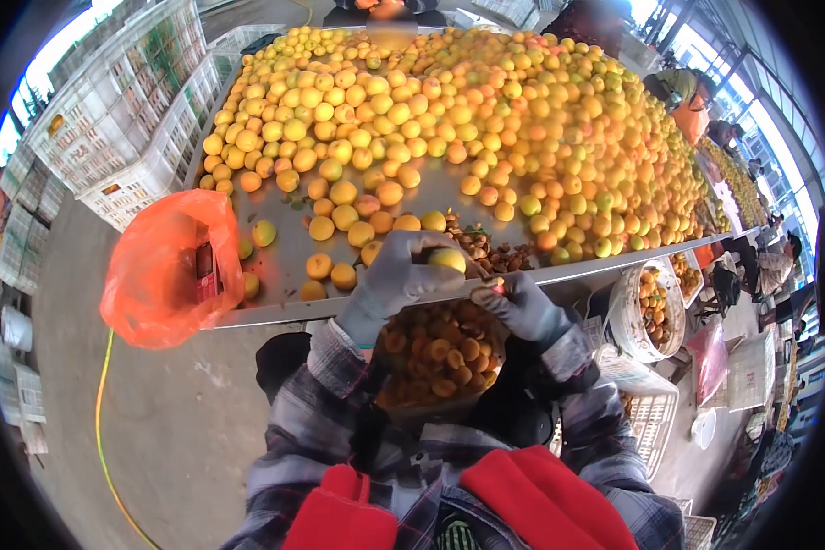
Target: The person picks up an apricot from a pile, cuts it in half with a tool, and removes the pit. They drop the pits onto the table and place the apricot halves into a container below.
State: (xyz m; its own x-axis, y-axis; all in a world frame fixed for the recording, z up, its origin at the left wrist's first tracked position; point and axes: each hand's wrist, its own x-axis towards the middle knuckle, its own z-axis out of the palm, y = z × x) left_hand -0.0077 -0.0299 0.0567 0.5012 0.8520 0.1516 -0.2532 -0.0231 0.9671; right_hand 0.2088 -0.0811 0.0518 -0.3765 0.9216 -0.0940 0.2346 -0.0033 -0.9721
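Note:
My left hand [385, 284], in a grey glove, is closed around a yellow-green apricot [446, 259] above the table's front edge. Close to its right, my gloved right hand [527, 310] has its fingers pinched together. A small reddish end [498, 287] shows at those fingertips, but what it belongs to I cannot make out. Below both hands, a container of halved apricots [440, 353] sits between my knees. Just beyond the hands, a heap of brown pits [495, 252] lies on the metal table [284, 234]. Many whole apricots [367, 101] are piled behind it.
An orange plastic bag [170, 275] hangs over the table's left corner, with a dark red object [207, 272] in it. White crates [124, 101] are stacked at left. A white bucket of fruit [653, 312] stands at right. Other people work around the table. A yellow hose [104, 403] crosses the floor.

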